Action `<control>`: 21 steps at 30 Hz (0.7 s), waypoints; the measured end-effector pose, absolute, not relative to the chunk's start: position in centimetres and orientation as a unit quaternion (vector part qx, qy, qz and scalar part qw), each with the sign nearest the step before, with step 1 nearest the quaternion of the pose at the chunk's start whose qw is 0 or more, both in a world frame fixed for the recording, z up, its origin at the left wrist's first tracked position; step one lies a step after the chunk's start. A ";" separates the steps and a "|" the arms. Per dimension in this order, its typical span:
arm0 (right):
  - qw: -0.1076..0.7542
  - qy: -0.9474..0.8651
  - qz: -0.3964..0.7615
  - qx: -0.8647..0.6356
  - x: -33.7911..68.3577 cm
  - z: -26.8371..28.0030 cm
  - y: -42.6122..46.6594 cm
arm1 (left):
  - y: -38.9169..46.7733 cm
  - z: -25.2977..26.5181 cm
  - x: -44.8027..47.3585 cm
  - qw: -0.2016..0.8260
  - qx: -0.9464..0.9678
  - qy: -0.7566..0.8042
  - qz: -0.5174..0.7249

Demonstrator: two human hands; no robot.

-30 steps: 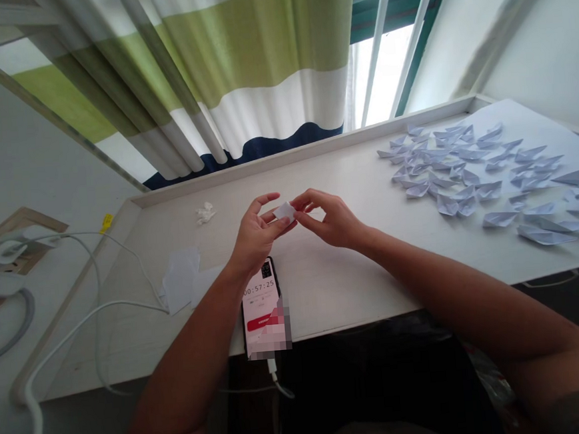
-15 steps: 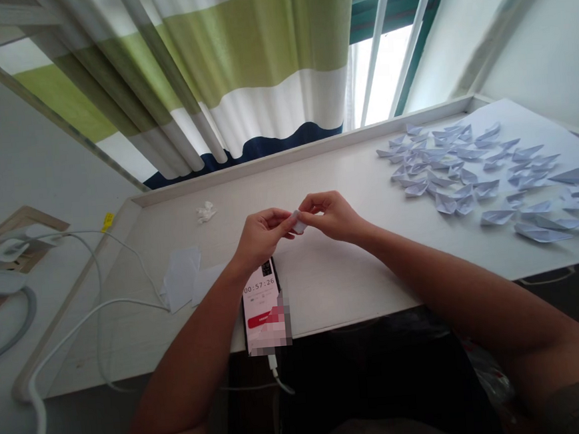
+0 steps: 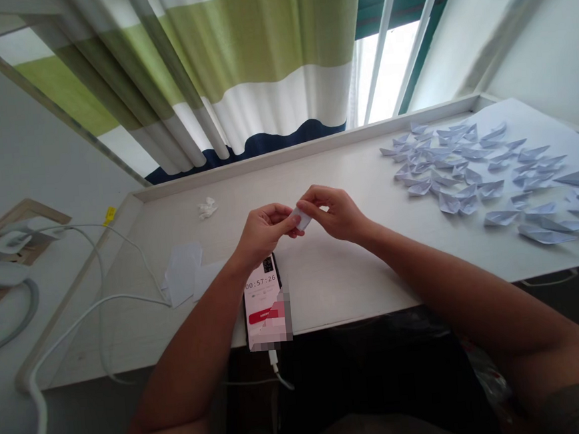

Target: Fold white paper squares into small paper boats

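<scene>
A small folded piece of white paper is pinched between my two hands above the middle of the desk. My left hand grips its left side, thumb on the near face. On its upper right edge my right hand is closed, thumb and fingers pressed together. My fingers cover much of the paper, so its exact folded shape is hidden. Many folded paper boats lie spread over the right side of the desk. Flat white paper sheets rest to the left, partly behind my left forearm.
A phone showing a timer lies at the desk's front edge, with a white cable plugged in. Crumpled white paper sits at the back left. Charger cables run over the left edge from a wall socket. A curtain hangs behind.
The paper piece has tilted and shows more of its face between my hands. My right thumb and fingers have shifted slightly upward on it. The whole view has moved a little.
</scene>
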State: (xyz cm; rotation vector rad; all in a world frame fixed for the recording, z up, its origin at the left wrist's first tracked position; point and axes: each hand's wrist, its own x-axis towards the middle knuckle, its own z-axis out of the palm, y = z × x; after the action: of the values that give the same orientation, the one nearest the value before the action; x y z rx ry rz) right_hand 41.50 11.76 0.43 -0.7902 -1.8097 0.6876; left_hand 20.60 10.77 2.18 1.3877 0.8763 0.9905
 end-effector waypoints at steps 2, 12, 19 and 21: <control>0.497 -0.785 0.244 -0.277 41.7 0.2 12.1 | 11.0 2.2 20.3 0.582 0.578 0.381 0.426; 0.425 -0.837 0.248 -0.240 42.8 0.3 12.6 | 11.6 2.0 19.5 0.601 0.555 0.400 0.414; 0.454 -0.818 0.245 -0.257 42.6 0.0 12.6 | 11.2 2.2 19.8 0.608 0.568 0.378 0.406; 0.465 -0.811 0.232 -0.270 42.4 0.0 12.6 | 11.1 2.2 19.9 0.616 0.567 0.370 0.402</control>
State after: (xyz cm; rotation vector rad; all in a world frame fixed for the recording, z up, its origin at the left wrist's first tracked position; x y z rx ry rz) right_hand 42.39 12.60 -0.05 -0.6639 -1.9908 0.5691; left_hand 19.95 11.06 2.25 1.3052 0.8532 0.9268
